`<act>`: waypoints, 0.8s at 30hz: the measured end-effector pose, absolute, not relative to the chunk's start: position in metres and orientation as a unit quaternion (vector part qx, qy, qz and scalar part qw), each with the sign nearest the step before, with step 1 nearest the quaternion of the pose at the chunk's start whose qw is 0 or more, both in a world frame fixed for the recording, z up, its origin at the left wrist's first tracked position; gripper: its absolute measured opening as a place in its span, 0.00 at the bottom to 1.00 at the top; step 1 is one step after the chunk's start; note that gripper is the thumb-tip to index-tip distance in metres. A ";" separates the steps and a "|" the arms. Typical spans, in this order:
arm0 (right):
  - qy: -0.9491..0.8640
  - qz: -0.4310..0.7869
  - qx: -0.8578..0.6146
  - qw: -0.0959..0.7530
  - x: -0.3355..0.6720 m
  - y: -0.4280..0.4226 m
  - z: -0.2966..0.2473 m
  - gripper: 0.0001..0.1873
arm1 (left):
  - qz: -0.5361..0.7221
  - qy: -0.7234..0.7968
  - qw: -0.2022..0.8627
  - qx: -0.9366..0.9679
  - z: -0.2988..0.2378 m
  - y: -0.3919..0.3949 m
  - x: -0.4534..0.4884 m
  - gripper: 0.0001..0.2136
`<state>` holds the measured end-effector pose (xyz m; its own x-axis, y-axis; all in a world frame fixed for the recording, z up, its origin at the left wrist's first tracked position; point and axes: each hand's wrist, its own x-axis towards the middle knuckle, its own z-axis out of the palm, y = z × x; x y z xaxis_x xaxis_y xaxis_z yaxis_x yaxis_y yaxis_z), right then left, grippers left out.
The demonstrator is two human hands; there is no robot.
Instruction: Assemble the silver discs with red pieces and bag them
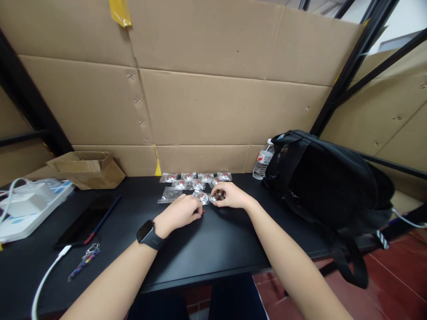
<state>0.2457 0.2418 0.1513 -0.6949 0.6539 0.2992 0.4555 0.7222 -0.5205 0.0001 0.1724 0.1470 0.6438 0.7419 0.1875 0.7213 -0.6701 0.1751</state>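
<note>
My left hand (182, 211), with a dark watch on its wrist, is low over the black table with its fingers curled closed. A small red bit (203, 211) shows beside its fingertips; whether it is gripped I cannot tell. My right hand (231, 195) is closed, thumb and fingers around a small round item (213, 198) with a clear, shiny edge and brown parts partly hidden by the fingers. Between the hands lies a round silvery packet (201, 197) with a red mark. Behind them, several similar clear packets (196, 184) lie in rows. A flat clear bag (171, 194) lies beyond my left hand.
At left are a power strip (36, 209), a dark tablet (85, 222) with a blue pen-like stick, a keychain (85, 260) and a paper bag (90, 171). A water bottle (263, 162) and black backpack (330, 182) stand right. Cardboard (207, 106) walls the back.
</note>
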 end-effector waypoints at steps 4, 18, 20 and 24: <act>-0.895 0.207 -0.304 0.252 0.244 0.241 0.151 0.13 | 0.146 0.405 0.081 0.899 0.142 0.177 0.000 0.07; -0.818 0.272 -0.294 0.412 0.226 0.226 0.156 0.20 | 0.398 0.479 0.211 0.753 0.140 0.191 0.003 0.06; -0.809 0.290 -0.270 0.434 0.221 0.223 0.157 0.20 | 0.435 0.454 0.257 0.734 0.136 0.194 0.005 0.07; -0.805 0.319 -0.232 0.443 0.215 0.218 0.154 0.22 | 0.486 0.405 0.339 0.696 0.131 0.199 0.009 0.06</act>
<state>0.2150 0.2179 0.1540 -0.5006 0.6561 0.5648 0.0903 0.6884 -0.7197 0.0087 0.1987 0.1313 0.1997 0.8941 0.4008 0.2349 -0.4408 0.8663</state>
